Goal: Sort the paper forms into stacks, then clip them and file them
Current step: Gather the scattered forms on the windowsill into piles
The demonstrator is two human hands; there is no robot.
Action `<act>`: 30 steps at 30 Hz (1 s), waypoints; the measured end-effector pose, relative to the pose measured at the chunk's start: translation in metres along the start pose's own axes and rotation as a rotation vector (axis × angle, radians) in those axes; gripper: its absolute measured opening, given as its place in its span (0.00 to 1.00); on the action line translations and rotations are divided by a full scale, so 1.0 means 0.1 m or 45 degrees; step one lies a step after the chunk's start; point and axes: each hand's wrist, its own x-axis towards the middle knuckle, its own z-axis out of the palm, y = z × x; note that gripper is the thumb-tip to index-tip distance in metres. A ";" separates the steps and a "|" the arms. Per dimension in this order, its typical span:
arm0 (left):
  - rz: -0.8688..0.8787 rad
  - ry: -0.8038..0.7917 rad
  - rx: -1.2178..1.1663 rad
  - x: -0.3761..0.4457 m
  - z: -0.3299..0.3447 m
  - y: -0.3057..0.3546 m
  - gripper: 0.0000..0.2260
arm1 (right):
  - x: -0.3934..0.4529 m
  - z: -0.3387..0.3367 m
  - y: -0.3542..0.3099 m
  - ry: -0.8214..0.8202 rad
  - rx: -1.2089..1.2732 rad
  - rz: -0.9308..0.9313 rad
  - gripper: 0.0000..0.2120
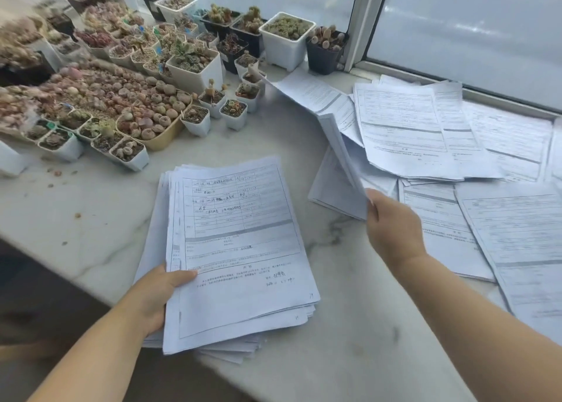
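One view only, head cam. Your left hand (155, 295) grips the stack (237, 249) at its near-left edge, thumb curled over the top form, fingers under and hidden. The stack lies low on the bench (76, 219), near the front edge, sheets fanned and uneven at the bottom-right corner. Your right hand (392, 222) pinches a sheet (340, 149) by its near end; that sheet stands tilted on edge, lifted off the loose forms (425, 127) spread to the right under the window (456, 21). Whether it is one sheet or a few, can't tell.

Step in hand, as I judge it: sorting, early on. One stack is built, and many forms are unsorted, overlapping, some askew. No clip or file in sight.

To do it well:
- Read the header of the lifted sheet before laying it down, so it goes on the matching stack. Print is too blurred here to say which kind it is.
- Bring it flat over the stack, face up, same way round as the top form.
- Keep your left thumb clear of the landing spot, then press again.
- Square the fanned corner soon; a ragged stack will clip badly.
- Lift singly. Sheets on the right overlap and may drag neighbours.

Risk: the pots (194, 118) sit near the top-left of the stack, with grit scattered on the bench. Keep paper away from them; a swung sheet could tip a small pot.
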 end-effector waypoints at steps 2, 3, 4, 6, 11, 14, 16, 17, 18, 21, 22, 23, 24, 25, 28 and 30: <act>-0.005 -0.042 0.020 -0.03 0.06 0.03 0.14 | -0.29 0.05 -0.18 0.162 -0.010 -0.249 0.19; -0.009 -0.070 0.030 -0.05 0.10 0.04 0.14 | -0.44 0.09 -0.29 0.156 0.012 -0.394 0.22; -0.006 -0.102 0.050 -0.08 0.14 0.04 0.14 | -0.60 0.16 -0.37 0.106 0.026 -0.542 0.24; 0.011 -0.161 0.086 -0.12 0.22 0.03 0.13 | -0.86 0.34 -0.48 -0.048 -0.014 -0.783 0.26; 0.097 -0.210 -0.054 -0.14 0.25 0.01 0.20 | -1.27 0.63 -0.44 -0.552 -0.147 -0.871 0.37; 0.144 -0.325 -0.015 -0.16 0.24 -0.01 0.17 | -1.33 0.63 -0.37 -0.591 -0.155 -0.842 0.36; 0.057 -0.299 -0.036 -0.15 0.25 -0.09 0.17 | -1.36 0.63 -0.36 -0.567 -0.147 -0.835 0.34; 0.045 -0.253 -0.013 -0.14 0.25 -0.13 0.16 | -1.37 0.61 -0.35 -0.547 -0.131 -0.856 0.31; 0.056 -0.189 0.029 -0.13 0.25 -0.15 0.16 | -1.36 0.57 -0.32 -0.527 -0.118 -0.870 0.29; 0.099 -0.121 0.029 -0.13 0.21 -0.14 0.15 | -1.16 0.35 0.08 -0.368 -0.110 -0.674 0.33; 0.113 -0.142 0.009 -0.15 0.21 -0.12 0.16 | -1.05 0.25 0.30 -0.273 -0.128 -0.519 0.35; 0.123 -0.183 -0.003 -0.18 0.23 -0.11 0.17 | -0.93 0.12 0.54 -0.199 -0.167 -0.327 0.37; 0.130 -0.246 0.004 -0.21 0.27 -0.10 0.19 | -0.81 -0.01 0.78 -0.191 -0.218 -0.115 0.40; 0.133 -0.313 0.025 -0.22 0.33 -0.08 0.23 | -0.71 -0.14 0.99 -0.278 -0.252 0.077 0.45; 0.120 -0.427 0.158 -0.26 0.63 -0.05 0.24 | -0.56 -0.33 1.37 -0.506 -0.302 0.345 0.54; 0.097 -0.445 0.288 -0.26 0.81 -0.04 0.23 | -0.51 -0.33 1.44 -0.513 -0.303 0.364 0.53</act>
